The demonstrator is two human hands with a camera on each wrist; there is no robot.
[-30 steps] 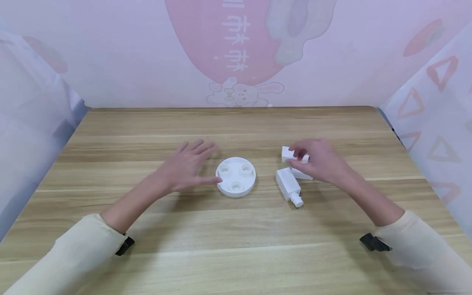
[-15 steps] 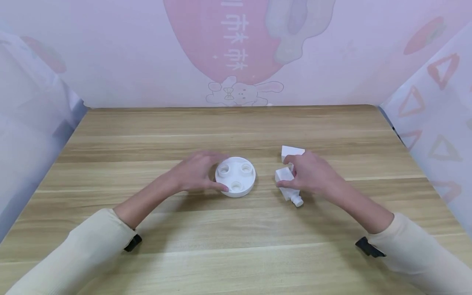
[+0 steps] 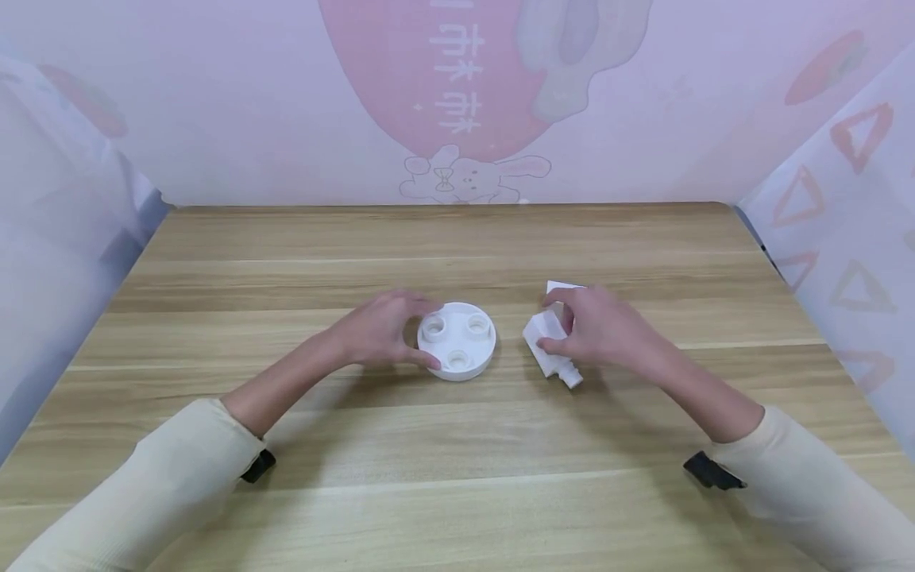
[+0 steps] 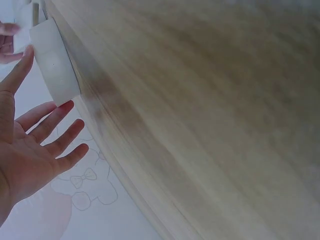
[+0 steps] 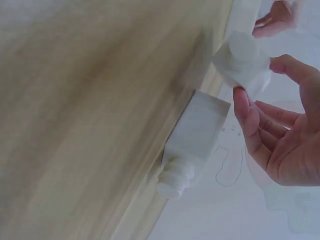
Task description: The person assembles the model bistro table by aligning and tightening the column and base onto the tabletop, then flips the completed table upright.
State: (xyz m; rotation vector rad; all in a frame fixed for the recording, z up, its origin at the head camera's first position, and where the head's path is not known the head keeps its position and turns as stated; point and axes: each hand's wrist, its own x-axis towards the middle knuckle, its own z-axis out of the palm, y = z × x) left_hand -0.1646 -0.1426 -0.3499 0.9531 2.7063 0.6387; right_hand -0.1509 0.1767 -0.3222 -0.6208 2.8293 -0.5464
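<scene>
A round white base (image 3: 457, 343) with three raised, ring-shaped sockets lies on the wooden table in the head view. My left hand (image 3: 386, 330) grips its left side, thumb on the near rim and fingers on the far rim; the left wrist view shows the base (image 4: 54, 62) edge-on between them. My right hand (image 3: 600, 330) pinches a white square block with a narrower threaded end (image 3: 549, 345), between thumb and fingers. The block is tilted, its threaded end toward me. In the right wrist view, another white threaded block (image 5: 197, 127) lies on the table beyond the held one (image 5: 242, 62).
The wooden table (image 3: 429, 461) runs back to a pale pink printed backdrop (image 3: 250, 103). Printed cloth hangs at both sides. The far white block (image 3: 561, 285) is partly covered by my right hand in the head view.
My left hand has closed in on the rim of the base. My right hand has come from the far blocks to the near one, pinched it and tilted it, shifting it slightly left.
</scene>
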